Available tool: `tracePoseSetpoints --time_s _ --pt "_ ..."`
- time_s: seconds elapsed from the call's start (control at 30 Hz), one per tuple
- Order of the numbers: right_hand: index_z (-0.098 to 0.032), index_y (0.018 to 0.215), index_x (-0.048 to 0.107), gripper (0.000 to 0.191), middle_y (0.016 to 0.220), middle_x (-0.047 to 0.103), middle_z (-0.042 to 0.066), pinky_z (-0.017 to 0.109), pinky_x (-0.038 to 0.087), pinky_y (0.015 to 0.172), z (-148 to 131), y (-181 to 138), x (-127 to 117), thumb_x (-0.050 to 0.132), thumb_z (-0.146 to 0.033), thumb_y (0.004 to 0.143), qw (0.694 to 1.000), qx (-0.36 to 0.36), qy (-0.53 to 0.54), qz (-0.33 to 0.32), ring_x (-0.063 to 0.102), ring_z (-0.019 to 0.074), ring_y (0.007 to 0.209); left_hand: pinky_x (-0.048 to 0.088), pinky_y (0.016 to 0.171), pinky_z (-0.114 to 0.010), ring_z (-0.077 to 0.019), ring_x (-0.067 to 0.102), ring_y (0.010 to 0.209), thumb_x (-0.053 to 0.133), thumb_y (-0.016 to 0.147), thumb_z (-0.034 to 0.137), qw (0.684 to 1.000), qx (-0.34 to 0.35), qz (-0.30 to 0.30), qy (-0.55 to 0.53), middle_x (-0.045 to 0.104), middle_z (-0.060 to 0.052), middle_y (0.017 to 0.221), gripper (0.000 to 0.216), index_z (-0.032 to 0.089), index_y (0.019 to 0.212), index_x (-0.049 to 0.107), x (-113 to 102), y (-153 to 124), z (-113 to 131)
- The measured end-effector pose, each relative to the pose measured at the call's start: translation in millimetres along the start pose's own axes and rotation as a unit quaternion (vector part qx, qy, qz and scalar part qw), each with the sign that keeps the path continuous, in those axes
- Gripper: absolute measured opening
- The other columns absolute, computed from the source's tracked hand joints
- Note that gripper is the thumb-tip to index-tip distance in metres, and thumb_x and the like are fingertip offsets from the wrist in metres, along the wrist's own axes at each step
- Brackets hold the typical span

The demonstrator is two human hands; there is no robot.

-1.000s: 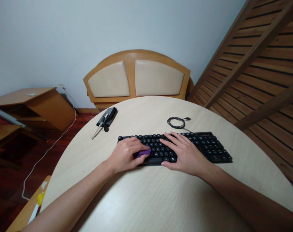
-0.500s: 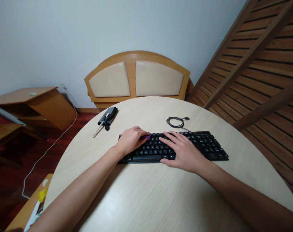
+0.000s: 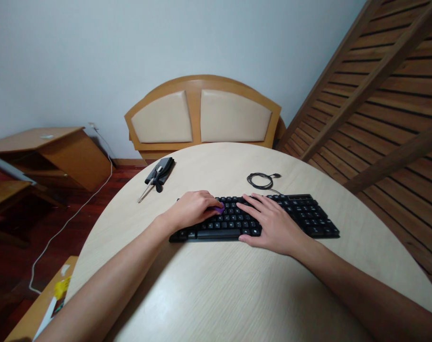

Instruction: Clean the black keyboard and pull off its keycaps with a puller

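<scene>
A black keyboard lies on the round pale table. My left hand is over its left half, closed on a small purple object that touches or nearly touches the upper keys. Most of that object is hidden by my fingers, so its kind is unclear. Flat on the keys right of the middle rests my right hand, fingers spread, thumb along the front edge. Behind the keyboard its thin black cable is coiled, the plug pointing right.
A dark folded pouch, with a thin metal tool and something white on it, lies at the table's back left. Beyond the table stands a wooden headboard. A slatted wood panel leans at right; a low cabinet stands left.
My left hand has shifted slightly down toward me with the purple object, which sits a little lower on the keys. My right hand keeps its place on the keyboard.
</scene>
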State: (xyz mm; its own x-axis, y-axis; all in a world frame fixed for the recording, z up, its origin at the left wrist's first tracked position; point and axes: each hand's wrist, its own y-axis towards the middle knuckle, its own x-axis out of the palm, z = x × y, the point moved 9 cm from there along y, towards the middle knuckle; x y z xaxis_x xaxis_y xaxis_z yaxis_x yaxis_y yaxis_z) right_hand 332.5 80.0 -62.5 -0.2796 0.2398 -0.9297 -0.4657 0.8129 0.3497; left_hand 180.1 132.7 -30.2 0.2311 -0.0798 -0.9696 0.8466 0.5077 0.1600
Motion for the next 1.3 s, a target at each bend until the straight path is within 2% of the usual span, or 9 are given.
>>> tracePoseSetpoints --time_s 0.4,0.73,1.07,1.17,1.3 --pt "-0.02 0.144 0.058 0.078 0.155 0.049 0.014 0.059 0.037 0.116 1.1 -1.0 0.8 0.073 -0.058 0.078 1.0 0.003 0.0 -0.003 0.044 0.0389 0.142 0.054 0.083 -0.03 -0.0202 0.072 0.097 0.065 0.095 0.026 0.994 0.048 -0.082 -0.056 0.079 -0.002 0.107 0.017 0.024 0.107 0.077 -1.9 -3.6 25.1" --pt "-0.02 0.144 0.057 0.078 0.154 0.05 0.015 0.06 0.037 0.116 0.9 -0.5 1.2 0.073 -0.058 0.078 1.0 0.004 0.003 -0.008 0.043 0.0391 0.142 0.054 0.078 -0.029 -0.0199 0.072 0.09 0.07 0.087 0.018 0.991 0.056 -0.106 -0.053 0.079 -0.002 0.099 0.017 0.025 0.099 0.079 -2.1 -5.7 38.9" --pt "-0.022 0.144 0.057 0.077 0.154 0.05 0.014 0.061 0.036 0.116 0.6 -1.1 0.0 0.074 -0.056 0.077 1.0 0.005 0.015 0.003 0.044 0.0387 0.142 0.054 0.076 -0.027 -0.0174 0.074 0.082 0.072 0.083 0.019 0.983 0.055 -0.117 -0.131 0.08 0.002 0.095 0.019 0.029 0.097 0.08 -4.6 -8.8 43.1" --pt "-0.021 0.144 0.058 0.076 0.154 0.05 0.015 0.061 0.037 0.115 0.2 -0.6 -0.2 0.073 -0.056 0.078 1.0 0.005 0.011 0.001 0.043 0.0394 0.142 0.055 0.081 -0.027 -0.0178 0.074 0.088 0.07 0.088 0.024 0.987 0.025 -0.07 -0.145 0.08 0.0 0.101 0.017 0.026 0.104 0.078 -8.9 -2.9 31.4" --pt "-0.02 0.144 0.058 0.077 0.154 0.05 0.015 0.061 0.036 0.116 -0.2 -0.2 0.2 0.073 -0.057 0.078 1.0 0.005 0.005 -0.001 0.044 0.0393 0.141 0.055 0.091 -0.035 -0.0221 0.071 0.103 0.064 0.095 0.025 0.991 -0.071 0.084 -0.073 0.077 -0.004 0.112 0.022 0.023 0.115 0.074 -11.6 4.5 2.0"
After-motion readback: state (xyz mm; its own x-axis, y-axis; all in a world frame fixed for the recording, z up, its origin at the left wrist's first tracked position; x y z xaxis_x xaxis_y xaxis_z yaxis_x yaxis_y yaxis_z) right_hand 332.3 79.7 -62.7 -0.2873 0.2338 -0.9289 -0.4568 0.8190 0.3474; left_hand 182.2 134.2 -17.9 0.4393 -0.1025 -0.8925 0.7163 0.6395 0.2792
